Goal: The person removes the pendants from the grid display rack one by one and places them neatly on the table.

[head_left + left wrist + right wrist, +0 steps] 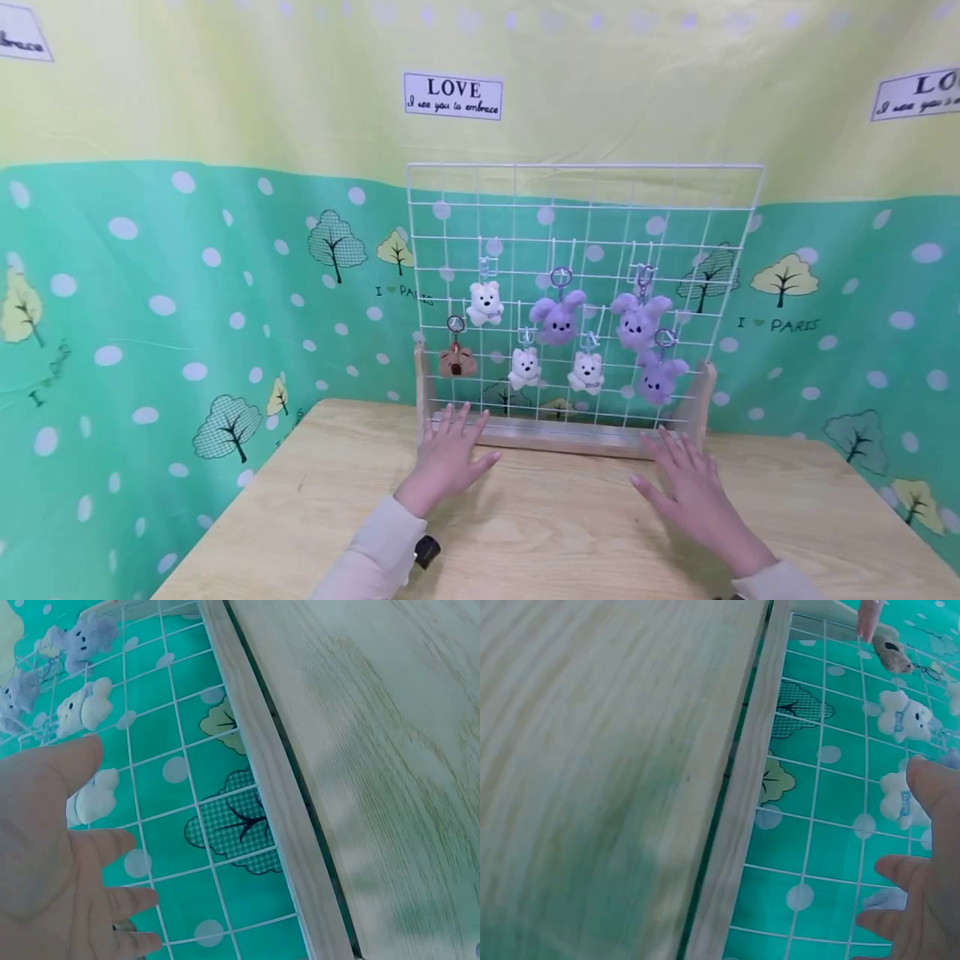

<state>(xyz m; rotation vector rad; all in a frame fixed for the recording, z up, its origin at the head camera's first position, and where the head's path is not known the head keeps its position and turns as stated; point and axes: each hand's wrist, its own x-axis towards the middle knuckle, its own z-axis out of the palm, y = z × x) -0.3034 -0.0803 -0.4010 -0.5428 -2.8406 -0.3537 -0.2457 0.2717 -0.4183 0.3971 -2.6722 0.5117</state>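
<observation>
A white wire grid rack stands on a wooden base at the table's back, hung with plush keychains. My left hand spreads its fingers before the base's left part, below the brown plush keychain. Before the base's right part my right hand is likewise spread, under a purple plush keychain. Neither hand holds anything. Two more purple plush keychains and three white bear keychains hang on hooks between them. In the right wrist view, fingers overlap the lower grid near a white bear keychain.
The wooden table runs in front of the rack. Wooden side supports hold the grid at both ends. A green and yellow patterned curtain hangs behind. A small black object shows by the left sleeve.
</observation>
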